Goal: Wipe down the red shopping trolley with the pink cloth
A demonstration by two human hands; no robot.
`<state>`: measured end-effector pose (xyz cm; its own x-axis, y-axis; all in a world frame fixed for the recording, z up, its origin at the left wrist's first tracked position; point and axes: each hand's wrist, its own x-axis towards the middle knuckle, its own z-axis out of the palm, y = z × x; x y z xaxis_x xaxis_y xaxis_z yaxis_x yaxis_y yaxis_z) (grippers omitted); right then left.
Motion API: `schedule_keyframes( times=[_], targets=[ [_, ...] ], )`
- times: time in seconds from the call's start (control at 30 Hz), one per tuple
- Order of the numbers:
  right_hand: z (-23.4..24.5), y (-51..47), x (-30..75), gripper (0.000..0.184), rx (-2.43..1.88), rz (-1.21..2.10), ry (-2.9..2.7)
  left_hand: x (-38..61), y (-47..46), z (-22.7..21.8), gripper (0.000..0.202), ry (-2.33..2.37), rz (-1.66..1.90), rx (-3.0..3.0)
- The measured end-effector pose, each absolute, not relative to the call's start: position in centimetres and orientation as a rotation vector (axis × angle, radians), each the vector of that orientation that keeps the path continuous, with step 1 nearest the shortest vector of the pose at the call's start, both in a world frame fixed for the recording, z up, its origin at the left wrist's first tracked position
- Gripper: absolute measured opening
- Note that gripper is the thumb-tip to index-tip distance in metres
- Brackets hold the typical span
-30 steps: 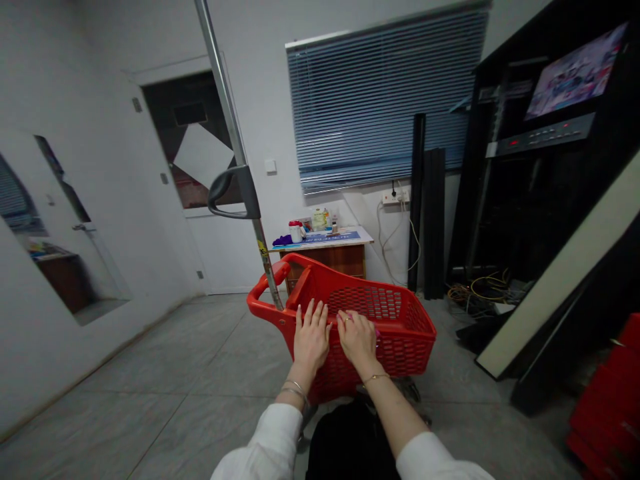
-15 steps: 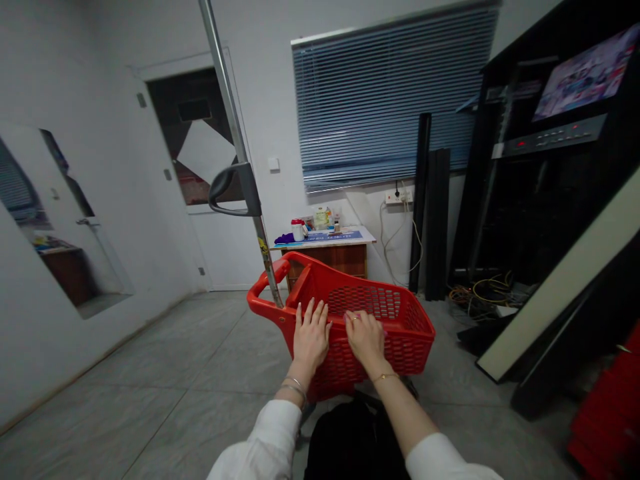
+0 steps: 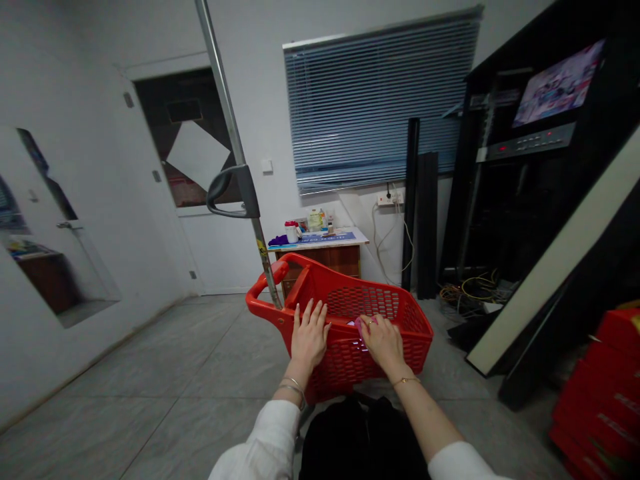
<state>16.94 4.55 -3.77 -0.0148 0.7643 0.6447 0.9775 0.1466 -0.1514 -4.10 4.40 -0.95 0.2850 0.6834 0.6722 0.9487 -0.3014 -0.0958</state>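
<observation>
We see cart (image 3: 341, 363): glossy plastic | pole (image 3: 225, 103): smooth, shiny metal | grip (image 3: 249, 193): matt plastic | desk (image 3: 345, 259): wood front | sleeves (image 3: 274, 427): matt cloth | floor (image 3: 200, 367): smooth, dull

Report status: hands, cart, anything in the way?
Left hand flat on red cart, near side. Right hand beside it, holding pink item, mostly hidden. Metal pole to the left, clear of both.

white walls (image 3: 265, 100), grey floor (image 3: 210, 360), slatted blinds (image 3: 370, 107) above a table (image 3: 345, 257)
</observation>
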Motion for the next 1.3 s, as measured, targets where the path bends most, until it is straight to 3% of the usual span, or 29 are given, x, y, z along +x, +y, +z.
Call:
schedule_keyframes(
  times=[0.37,0.53,0.87,1.13,1.3],
  targets=[
    [-2.4,2.8,12.6,0.034,-1.847,-0.475,-1.625,-4.1,3.9,-1.0,0.046,-1.468,-0.743,-2.055],
    [-1.5,3.8,10.6,0.031,-1.64,-0.397,-1.82,-4.4,4.1,-1.0,0.046,-1.452,-0.723,-2.051],
    [-4.9,4.8,23.7,0.031,-1.864,-0.395,-1.631,-3.5,4.4,-1.6,0.045,-1.482,-0.776,-2.048],
    [-2.2,5.1,10.2,0.031,-1.594,-0.339,-1.775,-5.1,4.4,-1.5,0.045,-1.496,-0.739,-2.013],
    [-3.0,5.2,13.7,0.032,-1.597,-0.284,-1.839,-6.3,4.3,-1.5,0.046,-1.484,-0.691,-2.032]
  ],
)
